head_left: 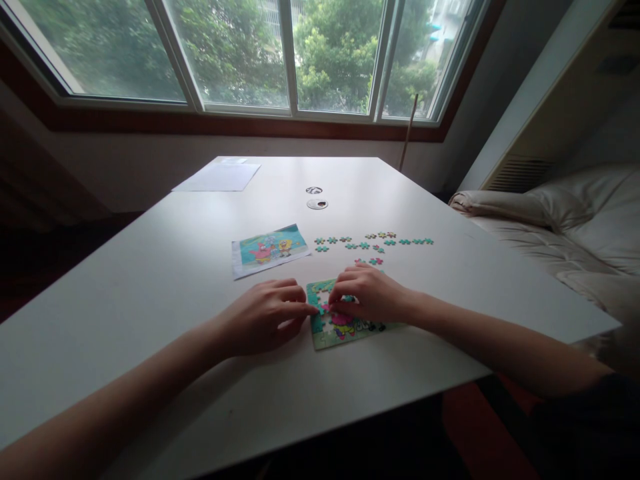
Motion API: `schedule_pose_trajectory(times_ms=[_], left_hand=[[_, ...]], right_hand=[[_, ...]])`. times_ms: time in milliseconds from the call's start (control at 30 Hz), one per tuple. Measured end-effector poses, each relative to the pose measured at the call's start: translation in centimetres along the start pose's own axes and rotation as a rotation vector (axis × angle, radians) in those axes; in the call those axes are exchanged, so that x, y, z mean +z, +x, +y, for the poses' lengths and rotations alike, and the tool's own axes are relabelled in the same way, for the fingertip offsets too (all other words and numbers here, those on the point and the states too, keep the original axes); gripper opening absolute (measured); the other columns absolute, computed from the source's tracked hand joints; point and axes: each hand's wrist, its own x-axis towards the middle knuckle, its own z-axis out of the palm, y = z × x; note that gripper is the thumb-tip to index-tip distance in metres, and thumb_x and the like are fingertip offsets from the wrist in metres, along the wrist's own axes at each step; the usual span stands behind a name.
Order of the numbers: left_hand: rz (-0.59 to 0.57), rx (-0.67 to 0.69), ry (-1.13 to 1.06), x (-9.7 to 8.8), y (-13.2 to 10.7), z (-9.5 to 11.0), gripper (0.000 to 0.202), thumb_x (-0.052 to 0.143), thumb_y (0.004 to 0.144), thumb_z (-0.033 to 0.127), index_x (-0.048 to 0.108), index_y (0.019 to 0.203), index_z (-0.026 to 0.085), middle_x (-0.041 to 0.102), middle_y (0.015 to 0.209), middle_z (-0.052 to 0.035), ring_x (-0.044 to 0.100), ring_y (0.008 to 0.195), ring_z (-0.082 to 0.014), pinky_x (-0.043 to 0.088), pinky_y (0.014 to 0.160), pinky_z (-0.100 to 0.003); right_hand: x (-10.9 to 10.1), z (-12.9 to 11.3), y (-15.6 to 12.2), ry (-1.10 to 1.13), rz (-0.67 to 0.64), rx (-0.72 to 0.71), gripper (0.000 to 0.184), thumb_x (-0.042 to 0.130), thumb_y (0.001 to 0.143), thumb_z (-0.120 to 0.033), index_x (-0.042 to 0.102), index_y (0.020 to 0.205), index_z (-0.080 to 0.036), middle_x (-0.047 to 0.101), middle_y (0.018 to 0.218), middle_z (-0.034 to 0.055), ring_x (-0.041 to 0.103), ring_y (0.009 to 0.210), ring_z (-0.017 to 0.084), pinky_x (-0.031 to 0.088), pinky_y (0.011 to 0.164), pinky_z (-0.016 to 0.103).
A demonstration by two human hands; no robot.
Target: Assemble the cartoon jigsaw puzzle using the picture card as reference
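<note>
A partly filled jigsaw puzzle (pixel 326 340) lies on the white table in front of me, with white gaps in its upper left part. My right hand (pixel 370 292) reaches over the top of it, thumb and fingers pinched on a small pink puzzle piece (pixel 325 308) at a gap. Part of the board is hidden beneath that hand. From the left, my left hand (pixel 270 312) rests an extended index fingertip on the board's left border. Its thumb is apart below, and I see nothing held in it. Loose puzzle pieces (pixel 351 246) lie in rows beyond the board.
A printed reference picture (pixel 273 248) with cartoon figures lies behind my left hand. Farther back are a round cable-hole cover (pixel 317 204) and white paper sheets (pixel 220 176) at the far left corner. A beige sofa (pixel 550 213) stands right of the table (pixel 150 267); windows are ahead.
</note>
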Motion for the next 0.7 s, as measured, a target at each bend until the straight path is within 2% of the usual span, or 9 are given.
schedule_pose_trajectory(times_ms=[300,700], left_hand=[[-0.037,0.015,0.071,-0.05,0.07,0.34,0.022,0.046,0.086,0.014,0.062,0.100,0.022,0.061,0.083,-0.0044,0.053,0.074,-0.0174,0.042,0.064,-0.028],[-0.043,0.009,0.125,-0.16,0.18,0.80,0.020,0.045,0.086,0.015,0.063,0.094,0.020,0.060,0.078,-0.0051,0.053,0.072,-0.0181,0.043,0.064,-0.029]], right_hand=[[-0.40,-0.02,-0.05,0.025,-0.037,0.021,0.010,0.058,0.081,-0.021,0.068,0.082,-0.020,0.067,0.082,0.0034,0.058,0.074,0.013,0.038,0.075,0.028],[-0.41,-0.22,0.09,0.037,-0.024,0.009,0.009,0.059,0.081,-0.021,0.068,0.081,-0.019,0.067,0.081,0.0032,0.059,0.074,0.014,0.038,0.075,0.028]])
